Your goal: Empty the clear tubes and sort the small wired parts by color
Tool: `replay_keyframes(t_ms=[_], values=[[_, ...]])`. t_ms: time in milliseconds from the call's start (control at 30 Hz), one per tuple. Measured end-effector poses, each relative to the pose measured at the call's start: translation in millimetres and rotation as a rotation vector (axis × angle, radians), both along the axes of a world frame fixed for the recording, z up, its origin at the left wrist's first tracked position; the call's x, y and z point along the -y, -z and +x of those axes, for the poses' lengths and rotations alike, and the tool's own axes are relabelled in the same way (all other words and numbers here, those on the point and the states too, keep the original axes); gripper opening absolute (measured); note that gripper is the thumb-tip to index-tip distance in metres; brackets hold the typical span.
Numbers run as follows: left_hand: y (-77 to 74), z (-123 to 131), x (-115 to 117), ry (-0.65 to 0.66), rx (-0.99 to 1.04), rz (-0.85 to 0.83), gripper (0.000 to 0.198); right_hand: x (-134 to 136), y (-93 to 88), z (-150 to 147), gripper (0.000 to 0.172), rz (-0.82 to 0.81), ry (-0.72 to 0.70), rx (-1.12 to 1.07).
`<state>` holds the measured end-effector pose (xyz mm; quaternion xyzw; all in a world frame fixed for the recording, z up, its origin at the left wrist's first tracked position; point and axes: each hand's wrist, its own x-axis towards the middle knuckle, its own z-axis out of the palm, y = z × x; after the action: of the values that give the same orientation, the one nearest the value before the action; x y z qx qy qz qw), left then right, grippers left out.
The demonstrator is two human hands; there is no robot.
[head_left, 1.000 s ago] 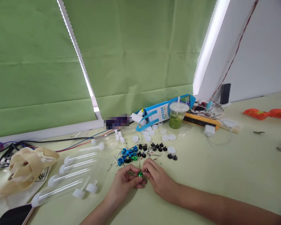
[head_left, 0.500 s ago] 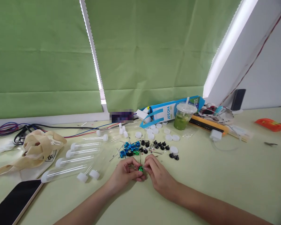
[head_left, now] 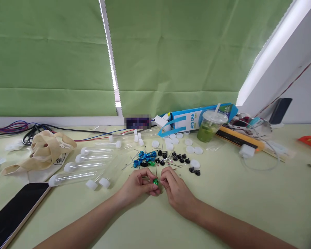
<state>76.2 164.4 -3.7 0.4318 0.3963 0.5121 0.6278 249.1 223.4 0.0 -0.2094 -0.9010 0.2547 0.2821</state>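
Observation:
My left hand (head_left: 142, 183) pinches a small shiny green part (head_left: 156, 181) with a thin metal rod standing up from it. Close on its right, my right hand (head_left: 172, 185) has its fingertips pressed together on something thin beside the green part; it is too small to make out. Just beyond the hands lie a cluster of blue metal parts (head_left: 145, 158) with thin rods, another green part (head_left: 151, 163) and several black round pieces (head_left: 180, 157). White round caps (head_left: 188, 142) are scattered behind and to the right.
Clear tubes (head_left: 90, 167), a beige cloth bag (head_left: 50, 148) and a phone (head_left: 18, 211) lie at left. Behind are a blue-white bag (head_left: 190, 121) and a drink cup (head_left: 208, 129). An orange-black strip (head_left: 238, 139) and white adapter (head_left: 247, 151) lie at right.
The camera view has shifted, so the table items appear slightly higher. My right fingertips are now closer to the green part, which stays in my left hand.

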Motion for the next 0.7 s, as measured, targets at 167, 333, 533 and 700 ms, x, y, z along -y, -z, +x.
replay_keyframes(t_ms=[167, 333, 533, 700], values=[[-0.9, 0.4, 0.3, -0.003, -0.006, -0.011, 0.028, 0.2, -1.5, 0.0, 0.016, 0.057, 0.031, 0.032], [-1.0, 0.4, 0.1, 0.000, 0.007, -0.013, 0.028, 0.4, -2.5, 0.4, 0.015, 0.132, 0.068, 0.074], [0.4, 0.1, 0.3, -0.003, 0.022, -0.020, 0.028, 0.1, -2.1, 0.7, 0.015, 0.195, 0.078, 0.074], [2.9, -0.2, 1.0, 0.011, 0.026, -0.008, 0.027, -0.3, -1.4, 1.3, 0.015, 0.215, 0.076, 0.077]])
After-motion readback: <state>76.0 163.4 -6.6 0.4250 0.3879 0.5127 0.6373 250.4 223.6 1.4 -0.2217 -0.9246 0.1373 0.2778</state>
